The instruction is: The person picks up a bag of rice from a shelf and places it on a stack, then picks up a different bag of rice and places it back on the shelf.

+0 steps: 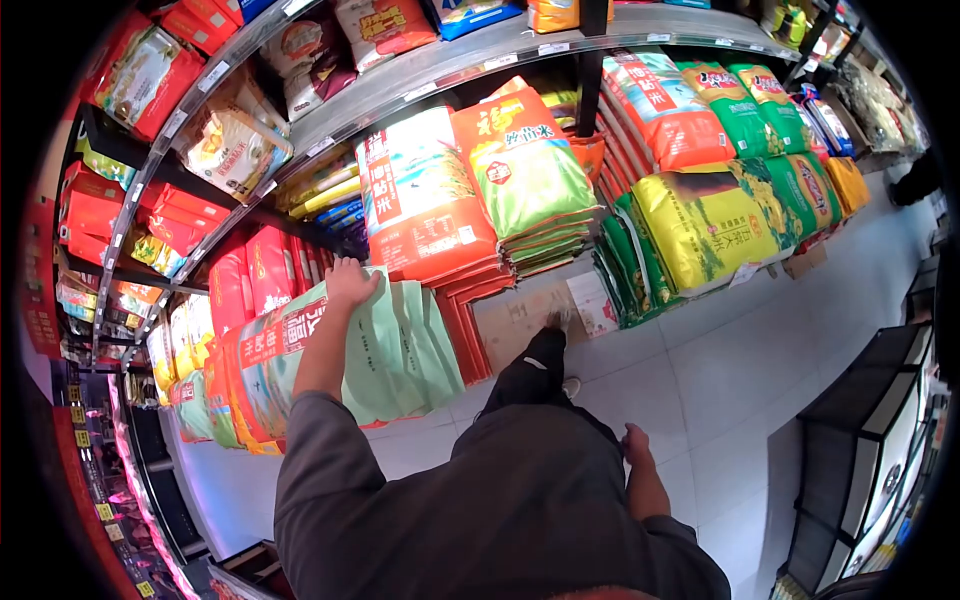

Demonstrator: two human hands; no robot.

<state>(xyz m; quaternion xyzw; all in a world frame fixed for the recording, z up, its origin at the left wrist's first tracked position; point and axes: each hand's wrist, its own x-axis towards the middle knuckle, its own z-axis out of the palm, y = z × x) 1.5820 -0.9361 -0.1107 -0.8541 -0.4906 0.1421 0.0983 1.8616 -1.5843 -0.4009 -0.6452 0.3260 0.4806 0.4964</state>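
Note:
My left hand [350, 283] is on the top edge of a pale green rice bag [395, 345], its fingers closed over the far side and the thumb toward the right. That bag stands in a row of upright rice bags, next to an orange and white one [262, 355]. Down by my right side hangs my right hand [636, 443], loosely curled, with nothing visible in it. Just beyond the row, a stack of red and white rice bags [425, 200] leans beside a pile of green and white ones [525, 165].
Yellow rice bags [705, 230] and green ones [808, 190] lie stacked to the right. A grey shelf [450, 75] with more bags runs above. Flattened cardboard [515, 320] lies on the floor near my foot. A black-framed display stand [860, 460] is at right.

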